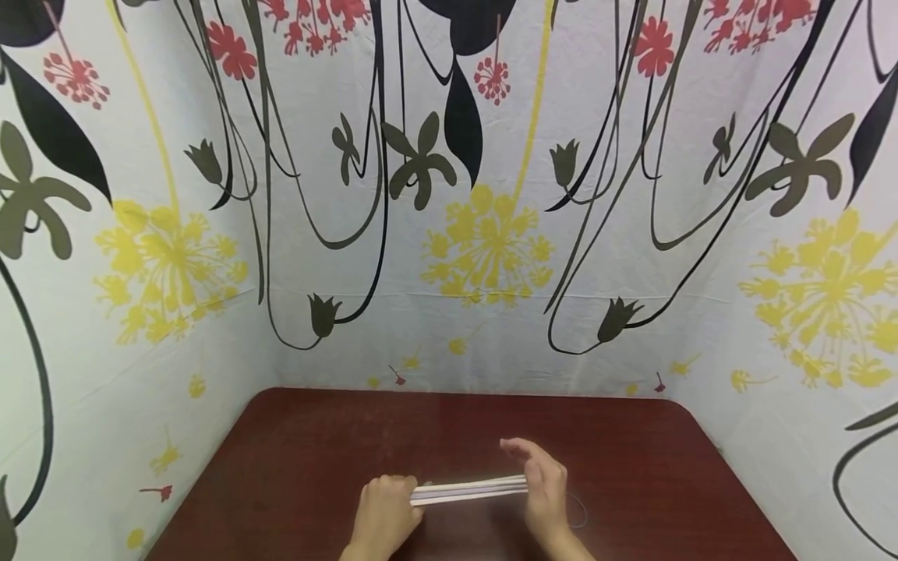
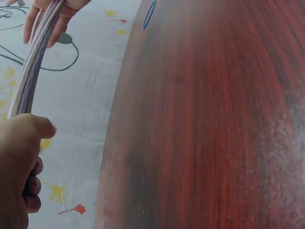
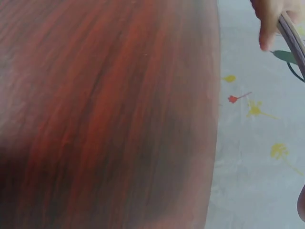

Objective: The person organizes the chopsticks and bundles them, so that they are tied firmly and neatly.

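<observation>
Head view, risk: the bundle of slim white-and-grey rods [image 1: 470, 491], held over the reddish-brown wood-grain table [image 1: 316, 436], could fan apart, as only the left hand [image 1: 386, 506] curls round it; the right hand [image 1: 546, 491] meets its right end, fingers straight.
Head view, long axis: crosswise, right end slightly higher.
Left wrist, thin blue loop [image 2: 152, 13]: on the table, not binding the rods.
Right wrist, bundle: slants down-right from the left hand.
</observation>
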The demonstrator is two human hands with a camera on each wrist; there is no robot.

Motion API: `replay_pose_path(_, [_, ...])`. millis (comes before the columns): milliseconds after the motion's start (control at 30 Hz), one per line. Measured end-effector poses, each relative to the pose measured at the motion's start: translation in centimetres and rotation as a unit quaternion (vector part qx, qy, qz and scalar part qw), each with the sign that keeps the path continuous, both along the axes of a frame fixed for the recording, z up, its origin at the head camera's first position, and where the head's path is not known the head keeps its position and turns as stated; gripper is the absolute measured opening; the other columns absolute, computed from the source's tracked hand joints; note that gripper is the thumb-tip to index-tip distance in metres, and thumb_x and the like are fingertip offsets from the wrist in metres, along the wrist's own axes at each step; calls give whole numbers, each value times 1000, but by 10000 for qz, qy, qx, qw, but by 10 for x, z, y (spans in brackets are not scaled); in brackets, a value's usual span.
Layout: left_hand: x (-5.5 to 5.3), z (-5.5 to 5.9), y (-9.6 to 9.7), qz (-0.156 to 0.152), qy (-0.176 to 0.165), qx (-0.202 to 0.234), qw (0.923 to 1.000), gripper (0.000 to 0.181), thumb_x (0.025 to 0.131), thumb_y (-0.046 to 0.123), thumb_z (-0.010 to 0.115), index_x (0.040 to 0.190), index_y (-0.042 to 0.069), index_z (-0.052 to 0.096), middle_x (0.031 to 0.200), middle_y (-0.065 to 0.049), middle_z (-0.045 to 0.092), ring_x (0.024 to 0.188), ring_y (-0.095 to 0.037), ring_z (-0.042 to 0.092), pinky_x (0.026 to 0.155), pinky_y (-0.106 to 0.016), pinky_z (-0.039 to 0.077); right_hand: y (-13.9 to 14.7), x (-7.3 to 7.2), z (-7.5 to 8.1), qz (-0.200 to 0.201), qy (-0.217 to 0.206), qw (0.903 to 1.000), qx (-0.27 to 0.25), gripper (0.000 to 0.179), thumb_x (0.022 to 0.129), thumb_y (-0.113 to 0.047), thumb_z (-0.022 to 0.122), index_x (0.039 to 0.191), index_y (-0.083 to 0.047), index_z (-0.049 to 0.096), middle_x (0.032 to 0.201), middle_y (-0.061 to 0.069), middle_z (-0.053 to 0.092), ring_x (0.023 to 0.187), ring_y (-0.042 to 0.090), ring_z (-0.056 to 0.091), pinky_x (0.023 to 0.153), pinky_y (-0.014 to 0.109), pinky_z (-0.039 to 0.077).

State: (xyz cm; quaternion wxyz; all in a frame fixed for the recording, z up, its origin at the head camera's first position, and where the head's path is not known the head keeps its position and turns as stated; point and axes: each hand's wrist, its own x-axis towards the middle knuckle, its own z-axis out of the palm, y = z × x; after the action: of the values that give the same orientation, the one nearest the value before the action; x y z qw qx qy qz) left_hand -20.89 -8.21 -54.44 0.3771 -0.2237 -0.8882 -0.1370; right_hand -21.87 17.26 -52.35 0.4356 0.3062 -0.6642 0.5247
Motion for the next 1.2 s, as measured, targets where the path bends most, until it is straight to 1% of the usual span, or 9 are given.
replay_pose_path(100, [-1, -2, -1, -38, 218, 13, 9998, 43, 60, 18, 85, 52, 21, 43, 47, 9, 39, 37, -13, 42, 36, -27, 31, -1, 0, 2, -27, -106, 9996, -267, 36, 94, 11, 33, 107, 12, 66, 100, 25, 72, 99, 23, 72, 88, 24, 54])
replay_pose_path(167, [-1, -3, -2, -153, 379, 9, 9992, 44, 54, 17, 83, 52, 21, 39, 46, 10, 35, 36, -11, 37, 36, -27, 30, -2, -1, 3, -144, -159, 9989, -411, 37, 92, 13, 33, 103, 12, 68, 96, 25, 72, 96, 21, 72, 87, 22, 53])
replay_pose_path(300, [-2, -4, -2, -486, 544, 74, 9973, 46, 46, 17, 79, 53, 22, 34, 48, 12, 27, 41, -3, 25, 36, -24, 30, -5, 4, 9, -348, -691, 9944, -723, 34, 95, 15, 38, 85, 7, 70, 77, 21, 72, 75, 18, 74, 71, 22, 57])
replay_pose_path(467, [-3, -2, -1, -650, 699, 392, 9947, 44, 46, 13, 81, 55, 22, 39, 52, 13, 33, 45, 0, 25, 39, -23, 34, -16, 16, 28, -848, -1976, 9675, -1330, 27, 98, 6, 56, 72, 1, 66, 62, 14, 68, 55, 19, 71, 52, 24, 55])
replay_pose_path(567, [-3, 1, 1, -575, 876, 503, 9932, 40, 50, 10, 81, 56, 21, 43, 53, 13, 35, 47, 1, 23, 39, -20, 32, -19, 17, 31, -990, -2331, 9553, -1527, 25, 98, 3, 58, 75, 0, 66, 62, 13, 67, 55, 17, 70, 53, 23, 55])
replay_pose_path(733, [-5, 6, 2, -156, 1390, 450, 9891, 28, 61, 11, 74, 56, 19, 48, 53, 11, 39, 46, -3, 27, 37, -20, 29, -18, 9, 17, -783, -2471, 9536, -1529, 26, 100, -4, 59, 76, -3, 68, 63, 9, 69, 58, 17, 71, 58, 28, 58])
replay_pose_path(867, [-9, 10, 2, 13, 1735, 473, 9837, 19, 67, 12, 62, 56, 18, 48, 53, 9, 41, 45, -8, 32, 38, -21, 28, -18, 11, 18, -713, -2386, 9575, -1457, 28, 101, -5, 58, 75, -2, 68, 65, 7, 70, 60, 16, 72, 58, 28, 58])
replay_pose_path(1067, [-13, 13, -3, -37, 2064, 691, 9760, 25, 79, 15, 52, 54, 17, 47, 53, 7, 41, 43, -12, 33, 37, -23, 28, -14, 13, 26, -15, -1178, 9881, -989, 30, 99, 12, 41, 87, 6, 68, 76, 21, 71, 72, 17, 75, 67, 25, 58])
replay_pose_path(1200, [-13, 13, -5, -211, 2121, 736, 9742, 28, 80, 15, 51, 54, 19, 43, 52, 9, 39, 44, -7, 28, 37, -20, 24, -11, 11, 31, 252, -612, 9968, -456, 34, 94, 15, 36, 92, 6, 69, 80, 20, 73, 76, 19, 74, 73, 22, 57])
